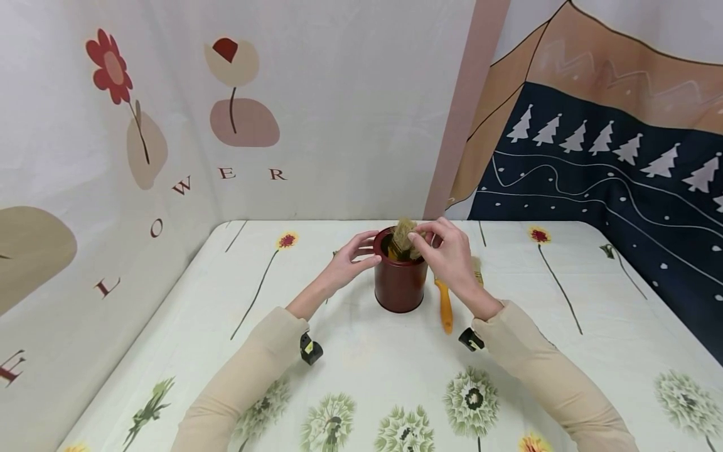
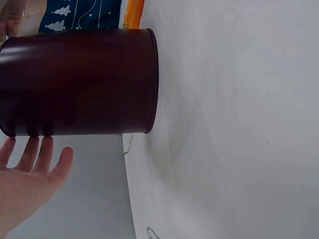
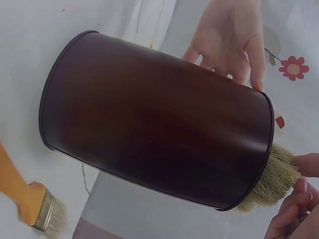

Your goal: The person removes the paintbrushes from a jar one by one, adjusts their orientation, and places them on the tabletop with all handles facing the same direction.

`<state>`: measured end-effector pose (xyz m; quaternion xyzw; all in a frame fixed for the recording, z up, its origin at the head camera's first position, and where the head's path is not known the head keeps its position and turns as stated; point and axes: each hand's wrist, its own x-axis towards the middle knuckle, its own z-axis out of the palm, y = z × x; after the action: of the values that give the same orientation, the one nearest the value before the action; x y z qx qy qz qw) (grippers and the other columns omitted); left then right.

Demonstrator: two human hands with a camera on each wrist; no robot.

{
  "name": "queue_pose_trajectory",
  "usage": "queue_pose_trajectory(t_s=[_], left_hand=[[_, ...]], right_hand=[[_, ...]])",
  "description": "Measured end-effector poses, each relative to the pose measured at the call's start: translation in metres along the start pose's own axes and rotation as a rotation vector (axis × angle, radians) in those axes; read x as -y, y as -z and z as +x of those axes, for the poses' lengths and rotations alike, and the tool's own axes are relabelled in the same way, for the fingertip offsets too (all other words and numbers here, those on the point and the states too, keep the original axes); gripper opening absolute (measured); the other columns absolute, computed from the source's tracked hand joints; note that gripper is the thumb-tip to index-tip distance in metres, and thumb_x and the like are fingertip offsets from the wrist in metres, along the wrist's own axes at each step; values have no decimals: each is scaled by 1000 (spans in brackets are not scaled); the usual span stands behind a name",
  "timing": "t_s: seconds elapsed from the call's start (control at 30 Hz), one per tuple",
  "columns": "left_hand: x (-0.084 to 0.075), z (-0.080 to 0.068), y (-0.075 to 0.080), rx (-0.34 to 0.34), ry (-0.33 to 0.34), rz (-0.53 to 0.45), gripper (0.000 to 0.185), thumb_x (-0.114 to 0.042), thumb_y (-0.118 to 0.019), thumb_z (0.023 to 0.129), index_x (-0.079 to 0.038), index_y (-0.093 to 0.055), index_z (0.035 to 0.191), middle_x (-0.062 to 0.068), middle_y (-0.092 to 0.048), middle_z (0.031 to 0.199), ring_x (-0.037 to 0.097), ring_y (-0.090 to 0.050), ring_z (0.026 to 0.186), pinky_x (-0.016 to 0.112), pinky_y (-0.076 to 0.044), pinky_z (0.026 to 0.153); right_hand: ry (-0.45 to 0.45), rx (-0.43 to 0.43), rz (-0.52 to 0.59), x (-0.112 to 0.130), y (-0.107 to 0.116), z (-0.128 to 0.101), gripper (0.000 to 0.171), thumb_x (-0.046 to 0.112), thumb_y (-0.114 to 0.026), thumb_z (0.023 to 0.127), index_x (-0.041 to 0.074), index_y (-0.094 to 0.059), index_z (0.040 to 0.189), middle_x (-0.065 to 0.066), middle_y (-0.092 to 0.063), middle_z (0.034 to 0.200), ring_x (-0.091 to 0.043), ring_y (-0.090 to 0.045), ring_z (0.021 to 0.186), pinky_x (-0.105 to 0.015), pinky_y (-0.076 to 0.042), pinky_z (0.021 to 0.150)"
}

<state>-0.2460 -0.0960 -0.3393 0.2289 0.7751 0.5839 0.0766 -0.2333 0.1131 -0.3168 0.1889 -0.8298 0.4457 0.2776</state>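
Note:
A dark red round can (image 1: 399,282) stands upright mid-table. Several paintbrushes stand in it, bristles up. My right hand (image 1: 419,242) pinches the tan bristles of one brush (image 1: 404,233) at the can's mouth. The right wrist view shows those bristles (image 3: 277,175) sticking out past the rim, with my fingertips (image 3: 298,191) on them. My left hand (image 1: 369,247) is held flat with straight fingers against the can's left side near the rim. In the left wrist view its fingers (image 2: 39,155) lie beside the can (image 2: 79,82).
An orange-handled paintbrush (image 1: 445,306) lies on the floral tablecloth (image 1: 361,376) just right of the can, bristles pointing away; it also shows as a brush (image 3: 30,201) in the right wrist view. Printed cloth walls close in the left, back and right.

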Motion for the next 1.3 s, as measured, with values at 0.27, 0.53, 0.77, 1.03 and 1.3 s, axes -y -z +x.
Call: queue_pose_trajectory(t_s=[0.27, 0.53, 0.77, 1.03, 1.3], left_hand=[[13, 5, 1, -6, -6, -16, 55, -17, -56, 88, -10, -31, 136, 13, -38, 131, 27, -38, 117, 38, -38, 91], [30, 12, 2, -31, -8, 1, 55, -28, -59, 85, -22, -35, 134, 5, -41, 128, 19, -41, 115, 39, -39, 89], [30, 12, 2, -40, -9, -4, 54, -29, -60, 84, -23, -36, 133, 4, -42, 128, 18, -42, 114, 38, -39, 89], [25, 12, 2, -18, 13, -30, 55, -22, -59, 86, -18, -34, 134, 8, -40, 130, 22, -40, 116, 37, -39, 90], [1, 1, 0, -3, 1, -25, 54, -15, -55, 88, -7, -31, 135, 15, -38, 130, 28, -38, 116, 35, -38, 91]], right_hand=[[15, 26, 36, 2, 4, 2, 15, 17, -63, 83, 4, -66, 89, -2, -53, 77, -14, -46, 64, -24, -40, 53], [26, 65, 18, 5, 9, 5, 16, 17, -59, 86, 4, -63, 95, -4, -60, 87, -14, -50, 66, -25, -43, 54], [51, 45, 43, 7, 13, 9, 14, 15, -57, 87, 4, -63, 94, -4, -61, 85, -13, -50, 64, -24, -41, 52], [84, -8, 107, 9, 16, 14, 11, 11, -57, 87, 4, -63, 92, -2, -60, 77, -11, -51, 65, -21, -41, 51], [50, -38, 157, 19, 24, 16, 12, 9, -56, 87, 1, -62, 93, -6, -60, 79, -14, -54, 66, -20, -42, 55]])
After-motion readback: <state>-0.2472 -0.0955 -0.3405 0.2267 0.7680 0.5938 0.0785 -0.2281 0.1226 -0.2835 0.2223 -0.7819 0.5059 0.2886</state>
